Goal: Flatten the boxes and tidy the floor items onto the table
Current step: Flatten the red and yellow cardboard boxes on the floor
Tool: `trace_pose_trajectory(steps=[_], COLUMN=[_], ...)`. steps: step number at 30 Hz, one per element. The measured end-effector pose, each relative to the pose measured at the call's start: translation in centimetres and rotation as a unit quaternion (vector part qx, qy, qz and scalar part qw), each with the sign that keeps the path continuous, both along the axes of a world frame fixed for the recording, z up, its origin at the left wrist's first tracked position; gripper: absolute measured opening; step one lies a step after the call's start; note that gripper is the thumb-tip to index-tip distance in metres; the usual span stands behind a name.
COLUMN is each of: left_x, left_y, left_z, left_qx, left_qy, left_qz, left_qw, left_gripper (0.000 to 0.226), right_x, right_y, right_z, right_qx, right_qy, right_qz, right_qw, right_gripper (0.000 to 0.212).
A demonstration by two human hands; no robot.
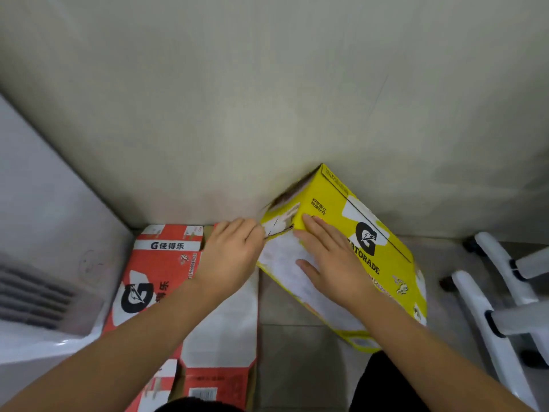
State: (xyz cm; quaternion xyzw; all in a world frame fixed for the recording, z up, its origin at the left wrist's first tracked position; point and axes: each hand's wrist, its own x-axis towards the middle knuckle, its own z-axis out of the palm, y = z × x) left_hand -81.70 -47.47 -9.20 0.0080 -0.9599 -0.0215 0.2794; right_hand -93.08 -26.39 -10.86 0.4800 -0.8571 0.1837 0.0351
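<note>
A yellow Gatorade box (368,233) stands tilted on the floor against the wall, still in box shape. My right hand (325,257) lies flat on its near white face with straight fingers. My left hand (230,251) is at the box's left end, its fingers curled at the edge of an end flap (277,226); the fingertips are hidden. A red Gatorade box (154,281) lies flattened on the floor to the left, partly under my left forearm.
A grey-white appliance with a vent (38,292) stands at the left. The white base and castors of a chair (502,295) are at the right. The pale wall (267,99) is directly ahead. Grey floor tiles (294,352) show between the boxes.
</note>
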Motion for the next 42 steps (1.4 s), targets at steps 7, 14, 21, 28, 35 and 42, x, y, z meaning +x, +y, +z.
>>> trace_pose_trajectory(steps=[7, 14, 21, 28, 35, 42], left_x=[3.9, 5.3, 4.6, 4.6, 4.4, 4.2], left_y=[0.3, 4.6, 6.3, 7.9, 8.1, 8.1], left_z=[6.3, 6.1, 6.0, 6.1, 6.8, 6.7], left_qx=[-0.046, -0.067, -0.073, -0.08, -0.068, -0.056], left_qy=[0.054, 0.027, 0.022, 0.022, -0.003, -0.009], left_qz=[-0.056, -0.143, -0.134, -0.132, -0.145, -0.139], left_qw=[0.996, 0.987, 0.988, 0.988, 0.987, 0.989], left_gripper=[0.02, 0.023, 0.021, 0.02, 0.016, 0.017], right_x=[-2.5, -2.4, -2.8, -3.0, -2.4, -2.4], right_y=[-3.5, -5.4, -4.9, -3.6, -2.4, -2.4], right_z=[10.3, 10.2, 10.8, 10.4, 11.5, 11.8], right_qx=[-0.088, 0.165, 0.2, 0.169, 0.184, 0.144], right_qy=[-0.025, 0.001, 0.015, 0.021, 0.026, 0.068], right_qz=[0.103, 0.203, 0.205, 0.208, 0.195, 0.208], right_qw=[0.99, 0.965, 0.958, 0.963, 0.963, 0.965], right_gripper=[0.03, 0.031, 0.029, 0.028, 0.031, 0.019])
